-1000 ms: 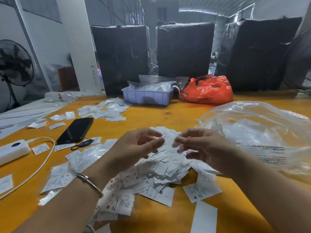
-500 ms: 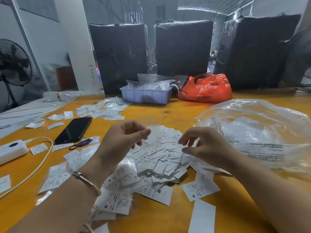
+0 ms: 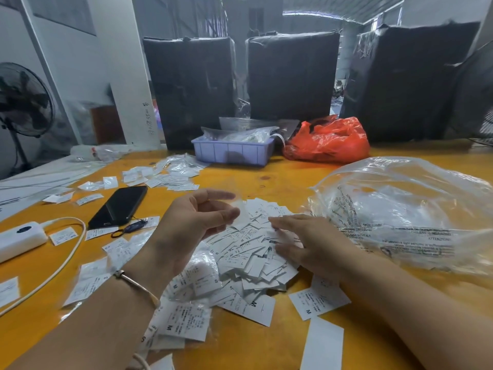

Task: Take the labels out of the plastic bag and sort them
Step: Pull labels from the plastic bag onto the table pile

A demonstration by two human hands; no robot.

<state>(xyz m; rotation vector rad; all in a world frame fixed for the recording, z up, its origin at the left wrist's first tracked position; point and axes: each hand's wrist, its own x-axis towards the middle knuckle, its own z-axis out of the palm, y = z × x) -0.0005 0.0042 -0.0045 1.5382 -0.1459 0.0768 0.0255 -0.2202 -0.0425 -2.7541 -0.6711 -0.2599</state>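
A heap of small white size labels (image 3: 248, 260), printed M, S, L and XL, lies on the orange table (image 3: 266, 348) in front of me. My left hand (image 3: 194, 225) hovers just above the heap's left side, its thumb and forefinger pinching a thin, nearly invisible small clear bag (image 3: 236, 201). My right hand (image 3: 306, 244) lies flat on the heap's right side with straight fingers. The large crumpled clear plastic bag (image 3: 405, 209) with printed warnings sits to the right, touching the heap.
A black phone (image 3: 118, 206), a white power bank (image 3: 20, 239) with its cable, and loose labels (image 3: 165, 174) cover the left. At the back stand a lilac tray (image 3: 232, 153), a red bag (image 3: 328, 141) and black-wrapped bales (image 3: 290, 76). A fan (image 3: 24, 100) stands at far left.
My hands were together above the heap and have parted. The right hand dropped flat onto the labels. The left hand drew back left, still pinching the small clear bag.
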